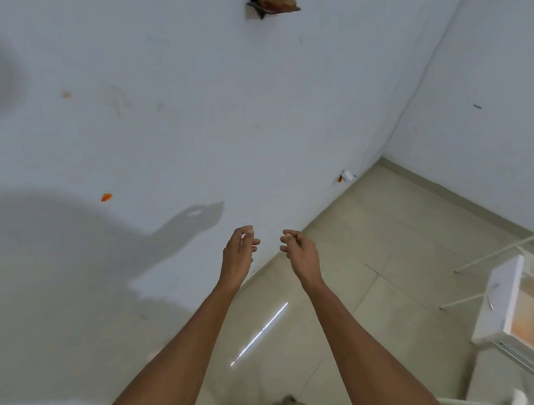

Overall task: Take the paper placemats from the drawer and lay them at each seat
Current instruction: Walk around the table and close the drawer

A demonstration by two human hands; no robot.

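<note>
No placemats show anywhere, and no table with seats. The white drawer unit stands at the far right edge, well apart from both hands. Left hand and right hand hang before the wall, fingers loosely curled, holding nothing. I'd say the fetching step is in hand: turn right and reach for that drawer.

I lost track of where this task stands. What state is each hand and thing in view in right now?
Left hand: raised, fingers loosely curled, holding nothing.
Right hand: raised, fingers loosely curled, holding nothing.
Drawer: at the right edge, seems pulled open; contents unclear.
Placemats: none clearly seen.
</note>
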